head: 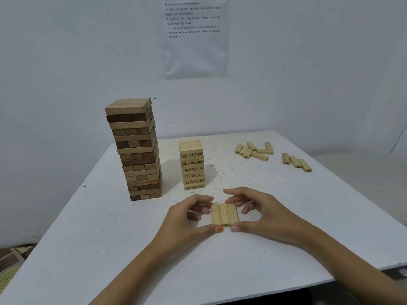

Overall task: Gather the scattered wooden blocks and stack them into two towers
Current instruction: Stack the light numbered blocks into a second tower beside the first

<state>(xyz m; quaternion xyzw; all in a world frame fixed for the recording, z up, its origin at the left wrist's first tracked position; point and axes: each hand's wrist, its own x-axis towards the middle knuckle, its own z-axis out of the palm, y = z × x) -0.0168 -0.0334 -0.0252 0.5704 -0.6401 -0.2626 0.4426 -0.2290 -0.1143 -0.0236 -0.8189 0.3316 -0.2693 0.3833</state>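
Three pale wooden blocks [224,214] lie side by side on the white table [88,227] in front of me. My left hand [189,219] curls around their left side, thumb at the near end. My right hand [259,212] curls around their right side, thumb at the near end, fingers over the far end. Behind them stands a short tower of pale numbered blocks [192,165]. A taller tower of darker mixed-brown blocks [136,150] stands to its left. Loose pale blocks lie at the far right in a pile [255,150] and a row of three [296,162].
A printed paper sheet [195,36] hangs on the white wall behind the table. The table's right edge runs close to the loose blocks. A patterned floor shows at the lower left [11,267].
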